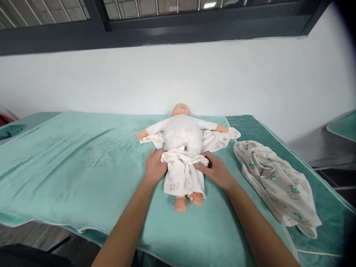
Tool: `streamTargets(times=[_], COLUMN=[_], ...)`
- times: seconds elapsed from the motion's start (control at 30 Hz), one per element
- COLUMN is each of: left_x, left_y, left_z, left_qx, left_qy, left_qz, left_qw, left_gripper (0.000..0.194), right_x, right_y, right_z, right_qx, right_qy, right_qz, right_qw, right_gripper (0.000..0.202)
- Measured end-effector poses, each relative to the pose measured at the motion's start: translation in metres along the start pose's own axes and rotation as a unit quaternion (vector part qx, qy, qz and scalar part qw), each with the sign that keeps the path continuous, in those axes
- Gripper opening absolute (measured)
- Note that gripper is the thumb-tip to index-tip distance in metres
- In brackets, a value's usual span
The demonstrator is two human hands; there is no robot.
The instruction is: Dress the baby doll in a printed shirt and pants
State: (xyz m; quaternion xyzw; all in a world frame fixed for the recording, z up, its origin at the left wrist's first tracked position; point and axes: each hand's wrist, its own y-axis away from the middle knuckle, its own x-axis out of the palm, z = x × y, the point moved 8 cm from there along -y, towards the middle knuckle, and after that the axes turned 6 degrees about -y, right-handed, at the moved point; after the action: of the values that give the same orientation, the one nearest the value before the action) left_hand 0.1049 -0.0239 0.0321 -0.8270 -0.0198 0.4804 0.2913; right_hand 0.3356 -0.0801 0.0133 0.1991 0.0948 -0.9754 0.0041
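Note:
A baby doll [183, 131] with a white cloth body lies on its back, arms spread, head toward the wall. White printed baby pants [178, 178] cover its legs up to the thighs, and both bare feet stick out at the bottom. My left hand [155, 165] is closed on the left side of the waistband. On the other side, my right hand [215, 168] pinches the waistband between thumb and fingers. Under the doll's arms and back lies a spread white printed baby shirt [218, 140], partly hidden by the body.
A crumpled white printed cloth [278, 185] lies on the right of the bed. Green velvety sheets [83, 167] cover the bed, whose front edge drops to a dark floor. Behind it rises a white wall [125, 81] below a dark window frame [194, 27].

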Motion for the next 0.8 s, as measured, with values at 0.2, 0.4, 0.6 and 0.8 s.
streamTargets(times=[0.2,0.4,0.6,0.8], left_x=[0.006,0.001,-0.025,-0.029], left_y=[0.003,0.002,0.042,0.084], left_z=[0.004,-0.001,-0.019,-0.031], left_qx=[-0.006,0.033,0.041,0.032], left_qy=[-0.003,0.025,0.187,0.216], left_qz=[-0.005,-0.023,-0.075,0.036], left_qw=[1.0,0.999,0.979,0.975], left_gripper=[0.008,0.009,0.011,0.027], right_x=[0.007,0.008,0.006,0.008], right_y=[0.011,0.01,0.02,0.019], right_z=[-0.006,0.0,0.013,0.012], right_qx=[0.036,0.019,-0.045,-0.061], right_qy=[0.02,0.144,0.318,0.234], right_qz=[0.01,-0.056,-0.162,-0.134], right_qw=[0.999,0.988,0.933,0.961], right_gripper=[0.043,0.035,0.017,0.012])
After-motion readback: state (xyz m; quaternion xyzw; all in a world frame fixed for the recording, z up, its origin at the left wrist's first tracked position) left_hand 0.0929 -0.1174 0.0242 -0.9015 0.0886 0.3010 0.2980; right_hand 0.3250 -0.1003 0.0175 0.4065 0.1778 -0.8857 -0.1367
